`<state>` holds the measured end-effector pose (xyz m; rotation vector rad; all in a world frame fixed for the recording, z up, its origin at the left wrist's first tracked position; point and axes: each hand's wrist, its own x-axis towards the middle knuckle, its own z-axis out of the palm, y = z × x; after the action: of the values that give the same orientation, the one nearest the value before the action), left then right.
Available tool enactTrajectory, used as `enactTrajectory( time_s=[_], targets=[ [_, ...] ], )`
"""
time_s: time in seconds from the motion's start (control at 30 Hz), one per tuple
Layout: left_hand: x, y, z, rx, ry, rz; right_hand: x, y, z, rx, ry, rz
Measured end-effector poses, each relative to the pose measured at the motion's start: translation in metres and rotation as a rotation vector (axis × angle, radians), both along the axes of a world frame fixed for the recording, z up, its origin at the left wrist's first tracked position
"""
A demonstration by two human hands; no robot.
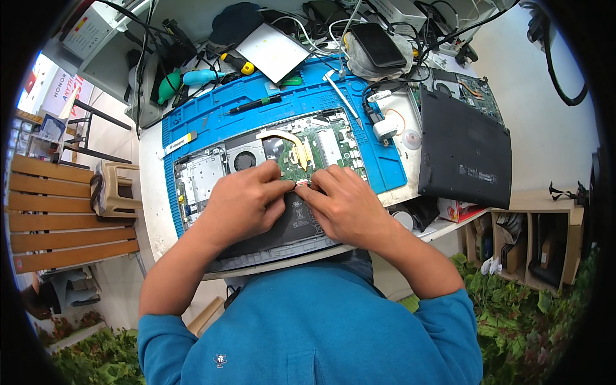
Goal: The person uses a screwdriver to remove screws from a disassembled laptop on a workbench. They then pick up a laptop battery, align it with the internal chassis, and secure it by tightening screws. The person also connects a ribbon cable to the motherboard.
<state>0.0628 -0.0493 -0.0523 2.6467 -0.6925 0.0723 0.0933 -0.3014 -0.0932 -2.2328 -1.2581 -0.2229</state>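
An opened laptop base (199, 168) lies in front of me, its green circuit board (292, 172), copper heat pipe (287, 136), round fan (245, 161) and black battery (297, 216) exposed. My left hand (249, 200) and my right hand (340, 204) meet where the battery borders the board. Their fingertips pinch a small battery connector (301, 183) with red and white showing. Most of that connector is hidden by the fingers. Both wrists rest over the laptop's near part, covering some of the battery.
Beneath the laptop spreads a blue repair mat (212, 109). A black screwdriver (255, 104), white brush-like tool (343, 97) and white charger (385, 127) lie beyond. At right, a black laptop cover (465, 151) overhangs the table edge. Phone (377, 45), cables and tools crowd the back.
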Motion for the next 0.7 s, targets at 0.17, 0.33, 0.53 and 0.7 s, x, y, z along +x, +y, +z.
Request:
enactTrajectory(
  time_s=[0.17, 0.33, 0.53, 0.7],
  targets=[
    [-0.003, 0.001, -0.002, 0.028, -0.024, 0.028, -0.008, -0.005, 0.001, -0.010, 0.005, -0.046],
    [0.000, 0.000, 0.002, 0.046, -0.044, 0.004, -0.009, -0.006, 0.009, -0.077, -0.013, -0.125],
    [-0.001, -0.008, 0.000, 0.066, -0.019, -0.026, -0.007, -0.009, 0.019, -0.087, -0.025, -0.123],
    [-0.003, -0.011, 0.007, 0.081, -0.028, -0.040, -0.012, -0.017, 0.018, -0.020, 0.032, -0.219]
  ],
)
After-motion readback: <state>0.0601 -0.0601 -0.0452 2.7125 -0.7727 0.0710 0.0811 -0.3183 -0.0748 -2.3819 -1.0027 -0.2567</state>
